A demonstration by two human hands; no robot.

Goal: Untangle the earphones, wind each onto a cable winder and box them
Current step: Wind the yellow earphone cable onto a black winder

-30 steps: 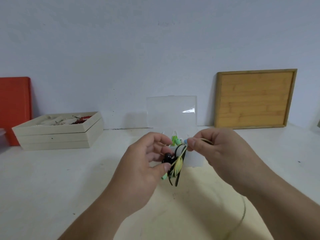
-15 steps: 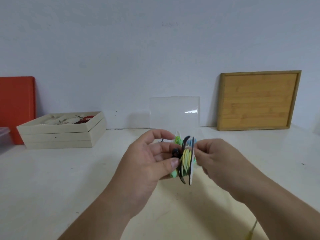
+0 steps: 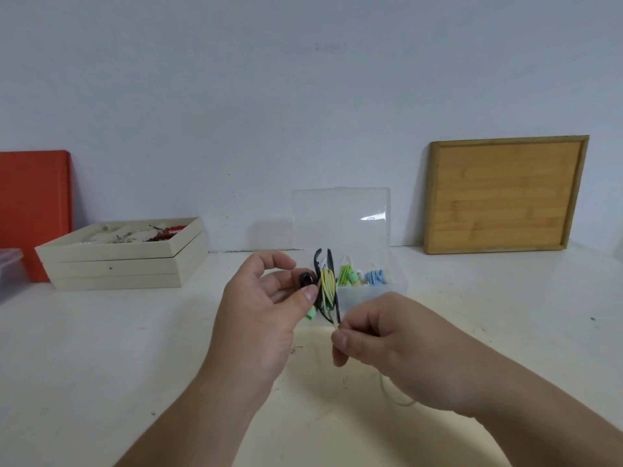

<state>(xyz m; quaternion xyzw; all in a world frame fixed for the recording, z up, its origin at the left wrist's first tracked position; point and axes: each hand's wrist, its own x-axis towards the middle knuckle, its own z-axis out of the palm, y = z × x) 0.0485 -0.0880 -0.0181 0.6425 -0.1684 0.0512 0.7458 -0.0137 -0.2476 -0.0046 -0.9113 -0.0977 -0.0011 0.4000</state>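
Observation:
My left hand (image 3: 266, 308) grips a black cable winder (image 3: 324, 291) held upright above the table, with yellow-green earphone cable (image 3: 327, 283) wrapped round its middle. A mint-green earbud tip (image 3: 311, 312) pokes out below my thumb. My right hand (image 3: 381, 332) pinches the cable just under the winder's lower end; the loose remainder (image 3: 391, 392) trails down behind my right wrist. Behind the winder stands the clear plastic box (image 3: 371, 294) with its lid (image 3: 340, 217) raised, holding a green wound earphone (image 3: 347, 274) and a blue one (image 3: 375, 277).
A stack of cream trays (image 3: 124, 261) with small parts sits at the back left, beside an orange board (image 3: 33, 210) and a clear bin's corner (image 3: 10, 267). A bamboo tray (image 3: 505, 193) leans on the wall at the back right. All rest on a white table (image 3: 101, 348).
My right hand has carried the cable from the top of the winder down round to its lower end, adding another turn. The left hand has kept its hold on the winder.

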